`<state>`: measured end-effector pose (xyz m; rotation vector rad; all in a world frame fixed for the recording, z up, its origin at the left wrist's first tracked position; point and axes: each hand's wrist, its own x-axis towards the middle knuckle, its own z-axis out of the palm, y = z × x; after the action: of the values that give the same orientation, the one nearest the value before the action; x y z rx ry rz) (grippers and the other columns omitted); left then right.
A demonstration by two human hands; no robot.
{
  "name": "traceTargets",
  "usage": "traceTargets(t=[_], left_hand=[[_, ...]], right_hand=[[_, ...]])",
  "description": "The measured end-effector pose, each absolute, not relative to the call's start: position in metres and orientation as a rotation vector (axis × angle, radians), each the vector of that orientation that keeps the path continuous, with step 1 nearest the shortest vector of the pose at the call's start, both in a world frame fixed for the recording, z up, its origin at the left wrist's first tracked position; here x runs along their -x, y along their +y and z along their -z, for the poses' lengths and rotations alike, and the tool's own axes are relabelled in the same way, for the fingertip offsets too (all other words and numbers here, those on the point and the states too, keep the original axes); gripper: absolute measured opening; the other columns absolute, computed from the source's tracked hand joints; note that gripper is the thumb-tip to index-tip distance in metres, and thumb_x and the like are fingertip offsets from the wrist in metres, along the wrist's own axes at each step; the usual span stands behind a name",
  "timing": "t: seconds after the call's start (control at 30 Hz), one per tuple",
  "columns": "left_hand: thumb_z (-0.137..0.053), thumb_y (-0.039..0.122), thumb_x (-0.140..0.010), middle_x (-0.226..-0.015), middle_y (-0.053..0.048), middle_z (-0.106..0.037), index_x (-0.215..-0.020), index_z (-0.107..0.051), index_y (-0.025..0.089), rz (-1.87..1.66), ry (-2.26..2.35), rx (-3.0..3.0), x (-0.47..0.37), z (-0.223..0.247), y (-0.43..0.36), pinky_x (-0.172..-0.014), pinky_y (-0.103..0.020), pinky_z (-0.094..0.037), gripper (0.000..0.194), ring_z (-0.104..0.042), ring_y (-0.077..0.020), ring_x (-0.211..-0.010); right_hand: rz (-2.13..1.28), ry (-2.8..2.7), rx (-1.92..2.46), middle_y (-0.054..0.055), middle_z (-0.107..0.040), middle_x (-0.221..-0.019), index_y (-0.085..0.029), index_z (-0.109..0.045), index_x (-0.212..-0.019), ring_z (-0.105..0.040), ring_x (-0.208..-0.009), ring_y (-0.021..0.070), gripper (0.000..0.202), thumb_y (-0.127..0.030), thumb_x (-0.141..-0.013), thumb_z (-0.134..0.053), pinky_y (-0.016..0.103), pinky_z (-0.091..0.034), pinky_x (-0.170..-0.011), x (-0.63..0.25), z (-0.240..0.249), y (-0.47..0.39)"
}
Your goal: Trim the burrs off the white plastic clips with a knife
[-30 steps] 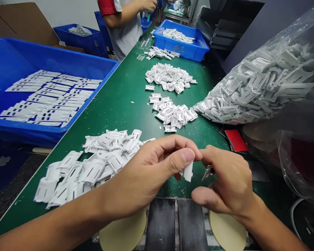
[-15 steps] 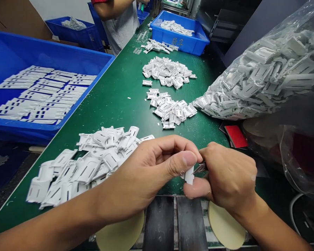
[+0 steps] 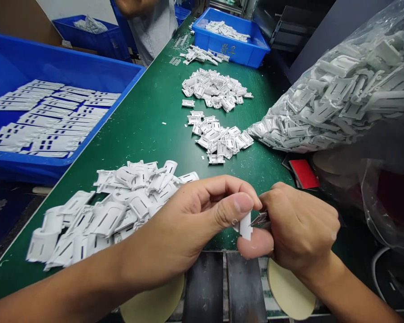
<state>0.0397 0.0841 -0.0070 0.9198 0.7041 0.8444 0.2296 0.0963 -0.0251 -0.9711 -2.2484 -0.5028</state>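
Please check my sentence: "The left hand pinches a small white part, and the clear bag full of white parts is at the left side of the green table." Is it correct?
Not quite: the clear bag is at the right side of the green table, as the head view shows. The left hand does pinch a small white part.

Bin (image 3: 87,67) left — piles (image 3: 217,87) between — bag (image 3: 336,101) right.
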Motion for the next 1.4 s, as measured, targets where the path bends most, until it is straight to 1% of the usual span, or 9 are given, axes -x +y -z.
traceTargets(t=[0.3,0.67,0.87,0.97,1.1,1.17,1.23,1.3,1.4], left_hand=[[-0.062,0.036,-0.097,-0.083,0.003,-0.060,-0.089,-0.069,0.022,-0.840,0.685,-0.872,-0.040,0.009,0.082,-0.073,-0.017,-0.042,0.017,-0.051,-0.0078,-0.077],[-0.062,0.036,-0.097,-0.081,0.005,-0.059,-0.090,-0.071,0.024,-0.846,0.705,-0.882,-0.040,0.008,0.082,-0.071,-0.019,-0.040,0.017,-0.051,-0.0071,-0.075],[-0.059,0.037,-0.099,-0.086,0.004,-0.061,-0.090,-0.069,0.024,-0.844,0.669,-0.879,-0.041,0.010,0.082,-0.080,-0.022,-0.043,0.019,-0.055,-0.0093,-0.084],[-0.059,0.039,-0.098,-0.085,0.004,-0.061,-0.091,-0.069,0.024,-0.835,0.690,-0.935,-0.039,0.008,0.082,-0.078,-0.023,-0.044,0.019,-0.055,-0.0098,-0.081],[-0.059,0.040,-0.098,-0.081,0.005,-0.062,-0.093,-0.069,0.028,-0.985,0.950,-1.228,-0.027,-0.005,0.089,-0.067,-0.023,-0.042,0.017,-0.055,-0.0103,-0.074],[-0.060,0.037,-0.097,-0.081,0.005,-0.063,-0.093,-0.069,0.028,-1.048,1.232,-1.534,-0.018,-0.012,0.095,-0.062,-0.026,-0.040,0.013,-0.055,-0.0117,-0.072],[-0.061,0.036,-0.095,-0.083,0.003,-0.065,-0.091,-0.069,0.027,-0.908,1.519,-1.888,-0.009,-0.014,0.101,-0.063,-0.030,-0.039,0.013,-0.057,-0.0157,-0.074],[-0.059,0.040,-0.095,-0.082,-0.001,-0.066,-0.084,-0.071,0.024,-0.555,1.715,-2.140,-0.003,-0.011,0.107,-0.064,-0.035,-0.038,0.023,-0.059,-0.0208,-0.076],[-0.053,0.045,-0.097,-0.081,-0.005,-0.066,-0.077,-0.071,0.022,-0.167,1.851,-2.267,0.002,-0.002,0.112,-0.063,-0.038,-0.037,0.035,-0.061,-0.0273,-0.081]], right_hand=[[0.521,-2.232,0.984,-0.003,-0.028,-0.050,-0.022,-0.042,-0.053,-0.024,-0.048,0.0126,0.067,-0.064,-0.100,-0.022,0.034,-0.018,-0.049,-0.228,0.024,0.095],[0.524,-2.190,0.932,-0.004,-0.025,-0.051,-0.022,-0.037,-0.054,-0.022,-0.049,0.0121,0.063,-0.061,-0.102,-0.027,0.034,-0.016,-0.050,-0.229,0.024,0.093],[0.520,-2.198,0.895,-0.003,-0.030,-0.049,-0.022,-0.041,-0.054,-0.025,-0.049,0.0132,0.061,-0.058,-0.103,-0.029,0.035,-0.017,-0.049,-0.229,0.025,0.091],[0.418,-2.211,0.873,-0.003,-0.030,-0.048,-0.023,-0.041,-0.054,-0.026,-0.047,0.0133,0.060,-0.057,-0.103,-0.030,0.034,-0.018,-0.049,-0.230,0.024,0.092],[0.211,-2.223,0.869,-0.003,-0.033,-0.048,-0.023,-0.041,-0.057,-0.032,-0.044,0.0118,0.059,-0.058,-0.103,-0.029,0.033,-0.023,-0.048,-0.235,0.022,0.100],[0.188,-2.211,0.933,-0.004,-0.039,-0.048,-0.022,-0.043,-0.059,-0.035,-0.043,0.0103,0.057,-0.061,-0.100,-0.037,0.031,-0.025,-0.048,-0.238,0.025,0.106],[0.191,-2.216,1.068,-0.005,-0.046,-0.051,-0.021,-0.047,-0.063,-0.039,-0.043,0.0092,0.051,-0.060,-0.095,-0.051,0.029,-0.027,-0.048,-0.240,0.031,0.114],[0.148,-2.270,1.208,-0.004,-0.055,-0.059,-0.019,-0.055,-0.072,-0.048,-0.049,0.0100,0.039,-0.051,-0.093,-0.061,0.028,-0.030,-0.050,-0.241,0.038,0.120],[0.037,-2.391,1.316,0.001,-0.070,-0.084,-0.019,-0.065,-0.103,-0.064,-0.068,0.0147,0.023,-0.041,-0.096,-0.058,0.027,-0.036,-0.056,-0.240,0.046,0.126]])
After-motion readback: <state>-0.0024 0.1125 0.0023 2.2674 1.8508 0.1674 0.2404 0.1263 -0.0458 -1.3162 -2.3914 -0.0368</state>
